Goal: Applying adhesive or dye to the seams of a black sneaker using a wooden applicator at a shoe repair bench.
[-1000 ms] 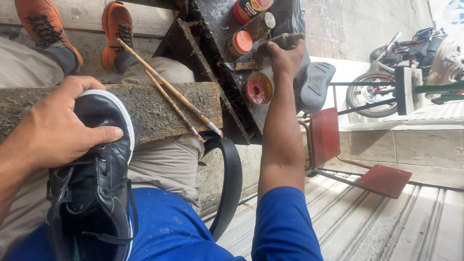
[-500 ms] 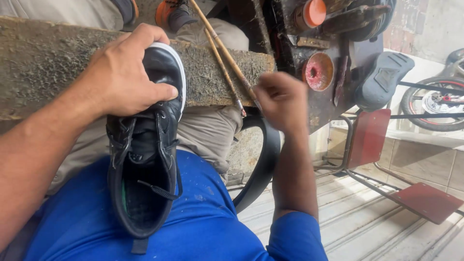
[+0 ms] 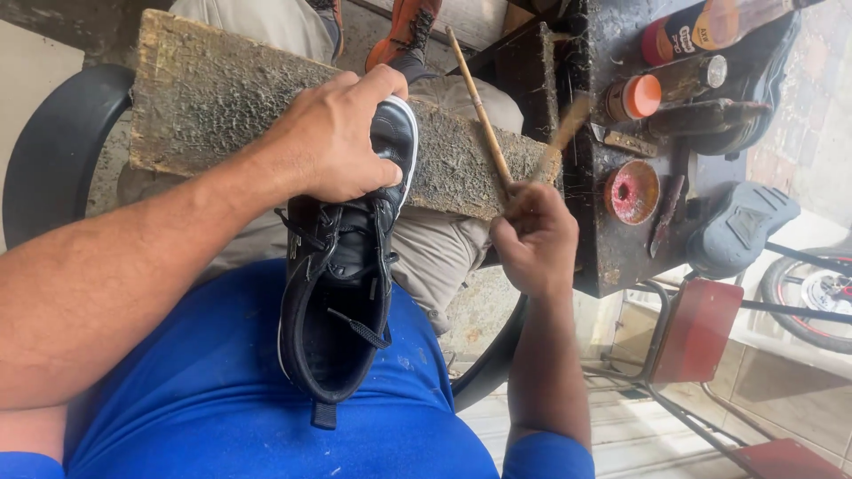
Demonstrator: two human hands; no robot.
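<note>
Nearest to you, the black shoe (image 3: 342, 293) lay heel-first against your blue shirt (image 3: 222, 399), its open mouth facing up and its white-edged toe resting on the rough wooden board (image 3: 222, 98) across your lap. Your left hand (image 3: 333, 142) gripped the toe from above, fingers curled and pressed together over the cap, thumb tucked down the side. Just to the right, your right hand (image 3: 532, 239) was closed in a fist around the lower ends of two thin wooden sticks (image 3: 484, 115); one stood clear and slanted up over the board, the other was blurred.

Beyond the board stood a dark, glue-caked bench (image 3: 612, 257). On it lay a round, reddish open tin (image 3: 632, 192), then a small container with an orange cap (image 3: 641, 96) lying on its side, and farthest back a bottle (image 3: 710, 27) with a red and yellow label, also on its side. A grey shoe sole (image 3: 741, 226) leaned at the bench's right edge, with red metal stools (image 3: 697, 333) and a motorbike wheel (image 3: 812, 293) past it.

Compared with half a second before, your right hand had shut around the sticks and lifted them off the board, where they had lain flat under your fingertips. The shoe and your left hand had kept their place on the board.
</note>
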